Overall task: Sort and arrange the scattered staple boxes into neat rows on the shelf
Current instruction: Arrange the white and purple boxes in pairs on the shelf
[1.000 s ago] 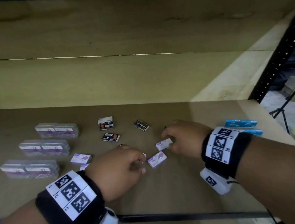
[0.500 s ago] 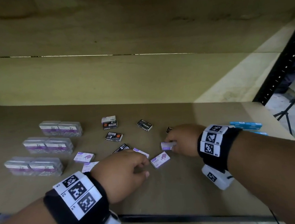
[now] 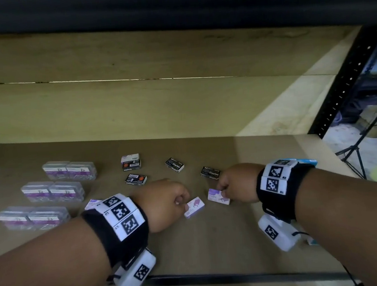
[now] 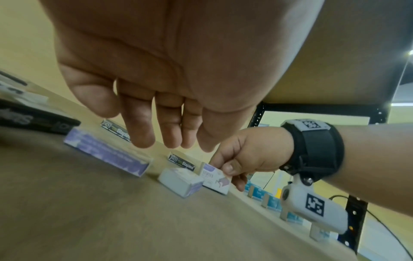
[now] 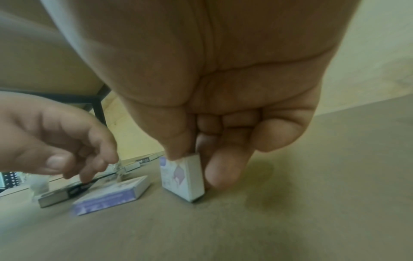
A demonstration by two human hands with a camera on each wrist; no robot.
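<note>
The right hand (image 3: 234, 185) has its grip pinched on a purple staple box (image 5: 182, 178), thumb and fingers holding it tilted with one edge on the shelf (image 3: 214, 243). The left hand (image 3: 165, 202) hovers with fingers loosely extended, holding nothing, just above a second purple box (image 3: 194, 207) lying flat beside it.

Storeroom: metal-framed wooden shelf (image 3: 214, 243)

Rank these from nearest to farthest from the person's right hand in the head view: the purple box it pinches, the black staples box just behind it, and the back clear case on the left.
1. Purple box, pinched by the right hand.
2. Black staples box, just behind the hand.
3. Back clear case, far left.
</note>
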